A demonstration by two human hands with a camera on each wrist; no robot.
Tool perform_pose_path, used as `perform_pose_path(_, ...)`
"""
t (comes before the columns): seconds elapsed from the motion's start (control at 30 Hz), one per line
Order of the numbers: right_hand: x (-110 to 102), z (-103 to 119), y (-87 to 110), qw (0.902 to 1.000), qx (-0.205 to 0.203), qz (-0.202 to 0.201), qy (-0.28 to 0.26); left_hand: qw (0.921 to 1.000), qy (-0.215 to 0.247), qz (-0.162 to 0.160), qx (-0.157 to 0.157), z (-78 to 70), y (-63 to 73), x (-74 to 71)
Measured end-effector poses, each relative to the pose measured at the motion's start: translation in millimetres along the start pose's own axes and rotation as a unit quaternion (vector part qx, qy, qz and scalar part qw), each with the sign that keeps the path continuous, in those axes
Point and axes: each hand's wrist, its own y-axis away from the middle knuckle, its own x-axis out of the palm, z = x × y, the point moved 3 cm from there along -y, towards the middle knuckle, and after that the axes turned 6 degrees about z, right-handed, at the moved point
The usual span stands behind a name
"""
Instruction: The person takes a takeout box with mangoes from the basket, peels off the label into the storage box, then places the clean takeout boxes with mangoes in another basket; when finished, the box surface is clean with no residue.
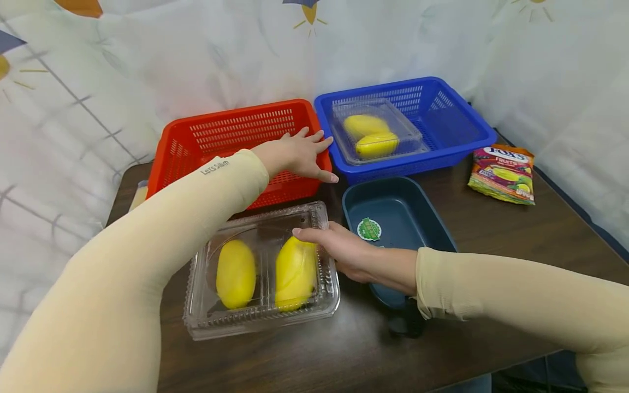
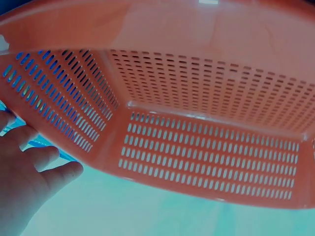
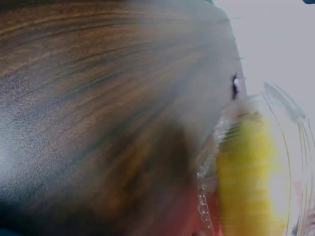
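Observation:
My right hand (image 1: 346, 248) grips the right side of a clear plastic clamshell box (image 1: 266, 273), thumb on the lid and fingers hidden beneath. Two yellow mangoes (image 1: 236, 274) lie side by side in it, split by a divider. In the right wrist view one mango (image 3: 251, 182) shows blurred through the plastic. With fingers spread, my left hand (image 1: 302, 155) is over the right end of a red perforated basket (image 1: 241, 131), near the blue basket (image 1: 484, 131). The left wrist view shows that hand's fingers (image 2: 61, 177) beside the red basket's rim; nothing is held.
Inside the blue basket sits another clear box (image 1: 410, 136) with two mangoes (image 1: 375, 146). A dark teal tray (image 1: 400, 210) with a green round sticker stands right of my held box. A Fox's Fruits candy bag (image 1: 503, 173) lies farther right. White patterned curtains (image 1: 196, 54) border the wooden table (image 1: 354, 355).

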Motion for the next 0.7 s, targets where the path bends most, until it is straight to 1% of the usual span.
perform_pose_path(0.13,-11.9,8.1,17.1,0.9991,-0.004,0.039,0.016,0.9999,-0.006,0.010,0.000,2.2,-0.3,-1.6)
perform_pose_path(0.27,-29.4,15.9,38.5,0.9967,-0.010,0.070,0.040,0.9998,-0.004,0.020,0.009,4.7,-1.0,-1.5)
perform_pose_path(0.4,-53.6,22.3,62.7,0.9933,-0.027,0.086,0.073,0.9994,0.002,0.027,0.023,6.5,-1.2,0.2)
perform_pose_path(0.47,-70.2,24.7,76.9,0.9919,-0.034,0.082,0.091,0.9991,0.009,0.026,0.033,7.3,-0.8,1.1)
perform_pose_path(0.53,-91.6,25.4,89.8,0.9919,-0.044,0.073,0.094,0.9986,0.014,0.018,0.049,8.2,-0.9,2.2)
perform_pose_path(0.6,-116.3,24.8,100.6,0.9926,-0.064,0.062,0.082,0.9974,0.014,0.004,0.071,9.1,-3.1,2.4)
perform_pose_path(0.67,-142.3,24.6,108.6,0.9937,-0.088,0.045,0.052,0.9951,0.007,-0.024,0.096,9.2,-5.6,4.2)
perform_pose_path(0.7,-154.3,25.2,112.3,0.9942,-0.096,0.038,0.031,0.9913,0.019,-0.051,0.119,8.1,-4.9,4.3)
